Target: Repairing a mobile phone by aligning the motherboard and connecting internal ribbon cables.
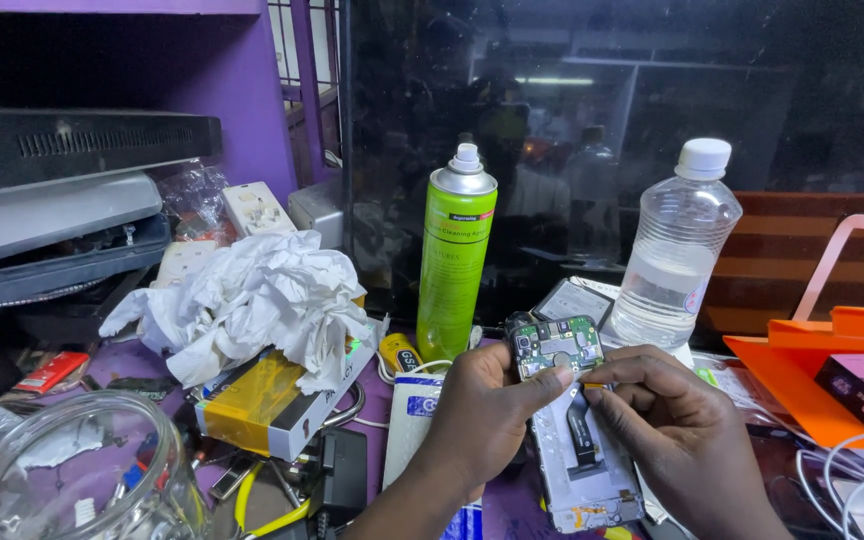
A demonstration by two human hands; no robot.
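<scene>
My left hand (477, 415) grips an opened phone frame (587, 465) from its left side, thumb pressed on the lower edge of a green circuit board (555, 345) at the frame's top. The right hand (667, 420) comes in from the right, thumb and forefinger pinched at the board's lower right corner, just above a dark flex strip (581, 425) that runs down the frame's middle. Whether a tool sits between those fingers is hidden.
A green spray can (455, 260) and a clear water bottle (674, 250) stand behind the hands. Crumpled white tissue (252, 300) lies on a yellow box (267, 400) at left, a glass jar (77, 475) at front left, an orange tray (822, 370) and white cables (847, 470) at right.
</scene>
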